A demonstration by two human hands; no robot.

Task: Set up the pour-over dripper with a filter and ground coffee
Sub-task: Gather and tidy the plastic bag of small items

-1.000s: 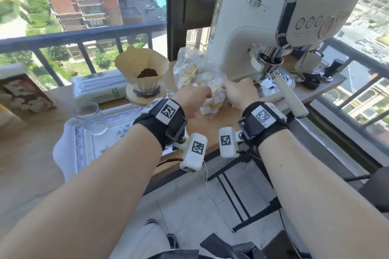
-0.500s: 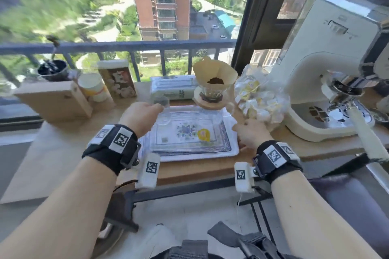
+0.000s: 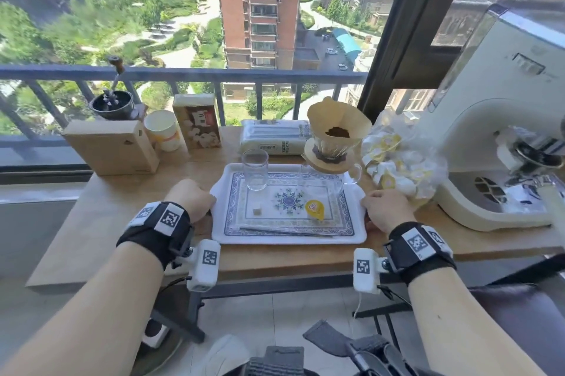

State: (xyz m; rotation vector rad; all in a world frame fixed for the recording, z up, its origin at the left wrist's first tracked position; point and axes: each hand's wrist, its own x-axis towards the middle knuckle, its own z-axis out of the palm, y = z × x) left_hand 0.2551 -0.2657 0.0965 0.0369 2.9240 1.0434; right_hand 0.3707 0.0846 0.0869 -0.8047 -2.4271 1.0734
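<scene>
Left hand [image 3: 189,198] grips tray [image 3: 290,239] rim | right hand [image 3: 386,207] likewise | fingertips hidden | machine [image 3: 495,119] cut off

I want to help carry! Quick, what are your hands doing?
Left hand: grips left rim of the white rectangular blue-patterned tray.
Right hand: grips its right rim.

My wooden table [image 3: 107,222] carries a white patterned tray [image 3: 290,239] in the near middle. Along the far edge, from the left, stand a wooden box [image 3: 113,146], a paper cup [image 3: 163,131] just beside it, a printed carton [image 3: 198,122] and a flat white packet [image 3: 275,138]. At the right lie a clear bag [image 3: 400,161] of small pods and a cream coffee machine [image 3: 489,161].
</scene>
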